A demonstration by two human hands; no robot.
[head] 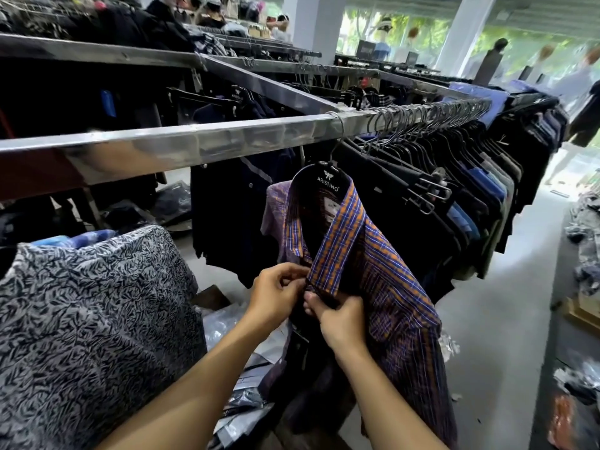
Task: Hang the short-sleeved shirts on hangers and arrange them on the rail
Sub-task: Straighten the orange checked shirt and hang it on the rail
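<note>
**A:** Where is the shirt, and what has hold of it?

**B:** One orange-and-blue plaid shirt [373,254] hangs on one black hanger [331,177]. Its hook sits over the steel rail [194,141], just left of the packed row. Your left hand [276,293] and right hand [337,316] meet just under the collar, fingers curled, each pinching an edge of the shirt front. You appear to be closing the top button, likely so the shirt keeps its seat on the hanger.

**A:** Why is it on the rail for that?

**B:** Probably so the rail carries the weight and both your hands are free for the small button.

**A:** How many of each thing?

**B:** Two hands, one plaid shirt and one hanger under them. To your right is a row of dark hung garments [454,190], its hooks too crowded to count. At lower left, one grey leaf-patterned shirt [97,303] is draped over a heap, with a blue fabric edge behind it. It probably waits its turn. Crumpled plastic bags [227,323] lie on the floor, and their number cannot be told.
</note>
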